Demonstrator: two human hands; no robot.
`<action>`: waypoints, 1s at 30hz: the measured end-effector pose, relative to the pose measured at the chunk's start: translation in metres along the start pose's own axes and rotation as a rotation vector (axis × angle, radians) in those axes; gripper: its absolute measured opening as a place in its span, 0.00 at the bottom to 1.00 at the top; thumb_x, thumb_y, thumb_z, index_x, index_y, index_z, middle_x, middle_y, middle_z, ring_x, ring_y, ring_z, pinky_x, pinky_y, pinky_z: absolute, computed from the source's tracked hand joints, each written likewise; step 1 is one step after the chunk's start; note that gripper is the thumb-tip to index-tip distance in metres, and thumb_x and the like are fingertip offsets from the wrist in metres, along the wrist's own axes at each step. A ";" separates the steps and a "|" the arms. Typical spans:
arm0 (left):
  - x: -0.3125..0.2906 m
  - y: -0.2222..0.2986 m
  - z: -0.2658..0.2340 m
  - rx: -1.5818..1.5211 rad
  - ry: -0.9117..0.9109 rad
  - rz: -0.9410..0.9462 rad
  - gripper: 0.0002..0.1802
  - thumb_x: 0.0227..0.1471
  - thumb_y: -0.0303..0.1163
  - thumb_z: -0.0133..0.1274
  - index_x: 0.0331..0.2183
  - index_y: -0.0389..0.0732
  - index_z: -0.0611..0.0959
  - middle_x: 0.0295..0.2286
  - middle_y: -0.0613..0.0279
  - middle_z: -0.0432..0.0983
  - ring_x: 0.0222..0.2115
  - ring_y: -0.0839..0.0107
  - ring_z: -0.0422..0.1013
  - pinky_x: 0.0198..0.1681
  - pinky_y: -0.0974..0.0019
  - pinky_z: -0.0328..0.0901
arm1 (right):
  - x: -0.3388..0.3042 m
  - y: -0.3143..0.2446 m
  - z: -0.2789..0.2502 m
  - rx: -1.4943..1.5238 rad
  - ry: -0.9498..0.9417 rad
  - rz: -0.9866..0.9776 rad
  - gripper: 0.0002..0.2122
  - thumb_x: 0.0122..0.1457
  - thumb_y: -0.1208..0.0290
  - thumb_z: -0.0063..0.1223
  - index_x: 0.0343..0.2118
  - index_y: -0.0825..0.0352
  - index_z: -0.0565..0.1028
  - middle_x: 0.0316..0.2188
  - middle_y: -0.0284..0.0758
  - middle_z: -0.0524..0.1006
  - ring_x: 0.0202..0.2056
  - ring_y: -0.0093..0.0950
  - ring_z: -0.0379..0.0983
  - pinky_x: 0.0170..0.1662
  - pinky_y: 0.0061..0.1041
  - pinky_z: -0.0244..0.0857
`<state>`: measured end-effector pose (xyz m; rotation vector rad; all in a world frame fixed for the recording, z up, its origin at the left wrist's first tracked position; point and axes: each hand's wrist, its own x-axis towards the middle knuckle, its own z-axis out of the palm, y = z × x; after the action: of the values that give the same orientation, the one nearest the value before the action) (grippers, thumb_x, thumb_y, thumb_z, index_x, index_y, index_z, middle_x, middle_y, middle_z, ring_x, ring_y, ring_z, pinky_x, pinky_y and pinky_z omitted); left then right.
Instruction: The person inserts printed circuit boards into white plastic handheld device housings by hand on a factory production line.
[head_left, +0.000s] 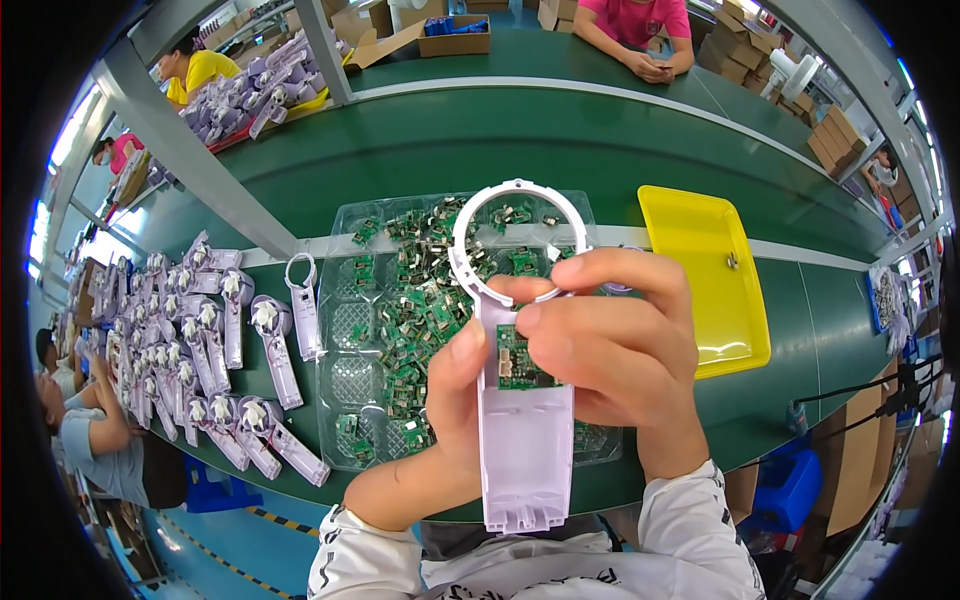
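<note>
In front of me, upright between both hands, is a lavender plastic housing [527, 450] with a hollow handle and a white ring [462, 245] at its top. A small green circuit board [528, 374] sits in the upper part of the handle. My left hand [455, 405] grips the handle's left side, thumb along the edge. Closed at the right side, my right hand [625, 350] has fingertips at the base of the ring and at the board's top edge. Behind the housing lies a clear plastic tray [335, 400] with many loose green circuit boards [410, 310].
Many lavender housings with white fittings [165, 340] cover the bench at left, one ringed housing [305, 310] beside the tray. A yellow tray [705, 280] with small metal parts lies at right. A metal post [190, 140] rises at left. People sit across the bench and at left.
</note>
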<state>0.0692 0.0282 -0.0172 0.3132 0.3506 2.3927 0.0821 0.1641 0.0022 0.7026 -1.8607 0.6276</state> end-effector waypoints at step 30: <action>0.016 -0.022 -0.022 -0.093 0.070 -0.233 0.20 0.59 0.45 0.44 0.43 0.40 0.76 0.38 0.57 0.77 0.33 0.68 0.74 0.37 0.64 0.70 | -0.021 -0.008 -0.048 0.268 0.108 0.667 0.20 0.47 0.74 0.64 0.46 0.68 0.74 0.36 0.32 0.79 0.40 0.24 0.71 0.45 0.24 0.66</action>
<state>0.0640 0.0513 -0.0428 0.1383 0.2895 2.1860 0.1243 0.1959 0.0004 0.1853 -1.9188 1.3321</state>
